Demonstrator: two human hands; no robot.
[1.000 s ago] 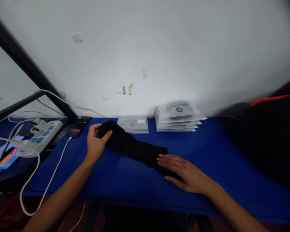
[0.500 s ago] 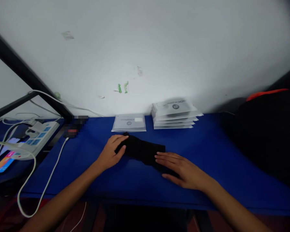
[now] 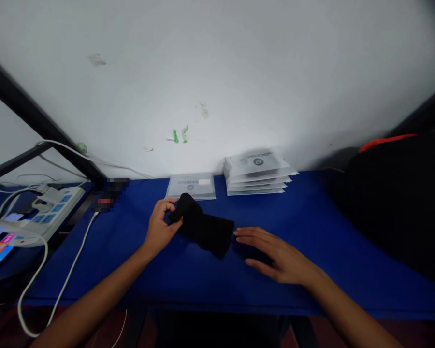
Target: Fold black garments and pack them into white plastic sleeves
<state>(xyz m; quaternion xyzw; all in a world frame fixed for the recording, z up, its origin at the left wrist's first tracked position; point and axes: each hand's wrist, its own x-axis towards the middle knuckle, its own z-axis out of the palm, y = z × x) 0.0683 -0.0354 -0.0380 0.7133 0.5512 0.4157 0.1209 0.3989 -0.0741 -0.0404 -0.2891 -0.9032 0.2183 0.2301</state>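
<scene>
A piece of black cloth (image 3: 206, 231), its kind not clear, lies partly folded over the blue table. My left hand (image 3: 160, 223) pinches its left end between thumb and fingers, and that end is raised and curled. To the right of the cloth, my right hand (image 3: 275, 253) hovers low with its fingers stretched out and the thumb apart. Its fingertips come close to the cloth's right edge, and nothing is held in it. Behind the cloth, a flat frosted packet (image 3: 181, 186) with printed lettering lies near the wall.
Several frosted packets (image 3: 257, 169) are stacked by the wall. A large black heap (image 3: 395, 203) with an orange strip covers the right side. At the left are a white power strip (image 3: 52, 217), a phone (image 3: 2, 246), a partly blurred dark object (image 3: 107, 195) and a loose white cable (image 3: 70, 270).
My left hand has lifted and curled the cloth's left end, drawing the cloth leftward. My right hand, earlier resting on the cloth's right part, is now off it. The view has shifted slightly.
</scene>
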